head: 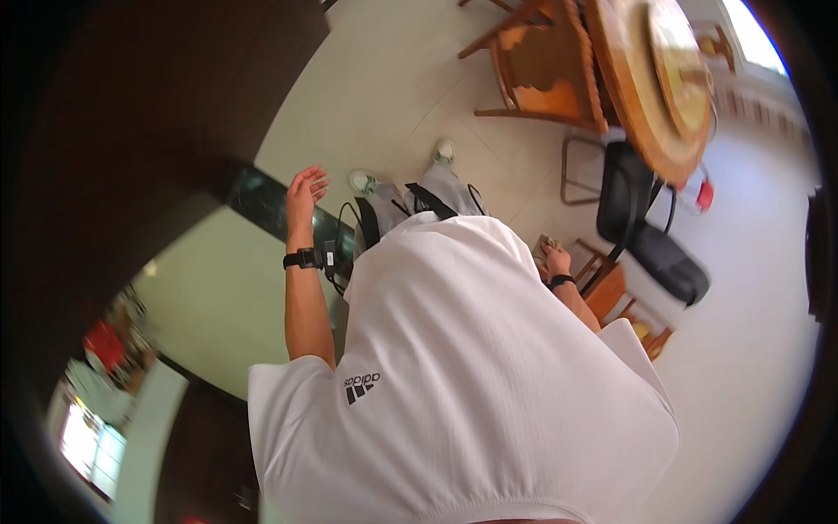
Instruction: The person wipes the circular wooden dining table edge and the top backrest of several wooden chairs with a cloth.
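Note:
My left hand (306,190) is raised at the left with its fingers apart and nothing in it, above a dark green floor strip (268,200) by a doorway. A black band with a small device is on that wrist. At the right, beside my hip, my right hand (556,259) grips a crumpled greyish-brown cloth (547,246); a black band circles that wrist too. My shirt hides part of what lies under the right hand.
A round wooden table (622,72) with a raised round top stands at the upper right. Near it are a wooden chair (543,59) and a black padded chair (622,196). A dark brown door or panel (144,98) fills the upper left. More wooden furniture (605,288) is behind my right hand.

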{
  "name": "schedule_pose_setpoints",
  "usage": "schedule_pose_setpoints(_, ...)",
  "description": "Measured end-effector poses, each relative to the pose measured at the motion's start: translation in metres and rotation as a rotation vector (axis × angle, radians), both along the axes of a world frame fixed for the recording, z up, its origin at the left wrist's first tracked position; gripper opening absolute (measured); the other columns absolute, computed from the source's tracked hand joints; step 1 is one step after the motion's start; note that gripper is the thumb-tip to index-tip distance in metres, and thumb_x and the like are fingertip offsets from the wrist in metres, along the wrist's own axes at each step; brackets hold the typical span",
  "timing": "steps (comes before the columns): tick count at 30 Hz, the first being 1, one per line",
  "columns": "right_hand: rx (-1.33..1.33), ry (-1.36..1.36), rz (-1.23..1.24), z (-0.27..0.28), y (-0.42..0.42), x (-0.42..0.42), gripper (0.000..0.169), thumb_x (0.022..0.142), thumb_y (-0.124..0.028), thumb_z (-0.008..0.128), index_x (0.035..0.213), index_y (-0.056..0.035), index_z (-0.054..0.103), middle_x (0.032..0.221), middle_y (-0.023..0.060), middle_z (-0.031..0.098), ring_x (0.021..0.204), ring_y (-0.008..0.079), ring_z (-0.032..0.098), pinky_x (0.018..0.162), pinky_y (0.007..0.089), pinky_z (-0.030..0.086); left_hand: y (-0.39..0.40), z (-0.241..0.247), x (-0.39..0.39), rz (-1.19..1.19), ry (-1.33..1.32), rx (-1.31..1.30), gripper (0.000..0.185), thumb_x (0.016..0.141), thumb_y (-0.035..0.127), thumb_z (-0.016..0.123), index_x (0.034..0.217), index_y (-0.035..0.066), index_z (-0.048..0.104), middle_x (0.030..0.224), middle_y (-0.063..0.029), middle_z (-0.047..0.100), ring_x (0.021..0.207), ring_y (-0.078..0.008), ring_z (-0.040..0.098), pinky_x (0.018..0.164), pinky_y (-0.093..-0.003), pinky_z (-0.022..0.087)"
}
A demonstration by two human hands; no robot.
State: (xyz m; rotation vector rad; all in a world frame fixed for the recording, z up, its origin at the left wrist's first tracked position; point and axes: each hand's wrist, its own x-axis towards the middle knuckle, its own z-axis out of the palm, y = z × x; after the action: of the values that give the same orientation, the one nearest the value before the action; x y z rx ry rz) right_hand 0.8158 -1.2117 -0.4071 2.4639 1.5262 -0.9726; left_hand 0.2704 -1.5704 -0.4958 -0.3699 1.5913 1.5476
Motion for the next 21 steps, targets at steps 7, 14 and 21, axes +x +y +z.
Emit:
schedule_pose_setpoints(7,0.253,0.389,-0.763,-0.013,-0.104,0.198,0.032,0.085,-0.024,0.079,0.11,-0.0074,0.068,0.098,0.0066,0.07,0.082,0.0206,0.067,0.059,0.0389,0.054,0.141,0.099,0.059,-0.483,0.145,0.03,0.034,0.104,0.018,0.041,0.127,0.004,0.062,0.121,-0.0108,0.071,0.104,-0.0183,0.069,0.089,-0.0301,0.053)
schedule_pose_setpoints(14,0.23,0.45,-1.204,-0.05,-0.15,0.348,0.034,0.085,-0.024,0.08,0.112,-0.0075,0.065,0.088,0.0079,0.07,0.067,0.0228,0.068,0.051,0.0342,0.052,0.363,0.155,0.242,-0.892,0.235,0.128,0.035,0.105,0.021,0.042,0.129,0.004,0.061,0.123,-0.0116,0.07,0.106,-0.0201,0.068,0.093,-0.0328,0.052)
schedule_pose_setpoints(21,0.627,0.435,-0.883,0.029,-0.092,0.517,0.037,0.091,-0.026,0.076,0.113,0.003,0.072,0.1,0.009,0.075,0.085,0.0158,0.068,0.076,0.0316,0.054,0.549,0.201,0.571,-1.501,0.235,0.251,0.031,0.106,0.022,0.047,0.127,0.006,0.065,0.118,-0.0089,0.072,0.104,-0.0196,0.07,0.092,-0.0322,0.053)
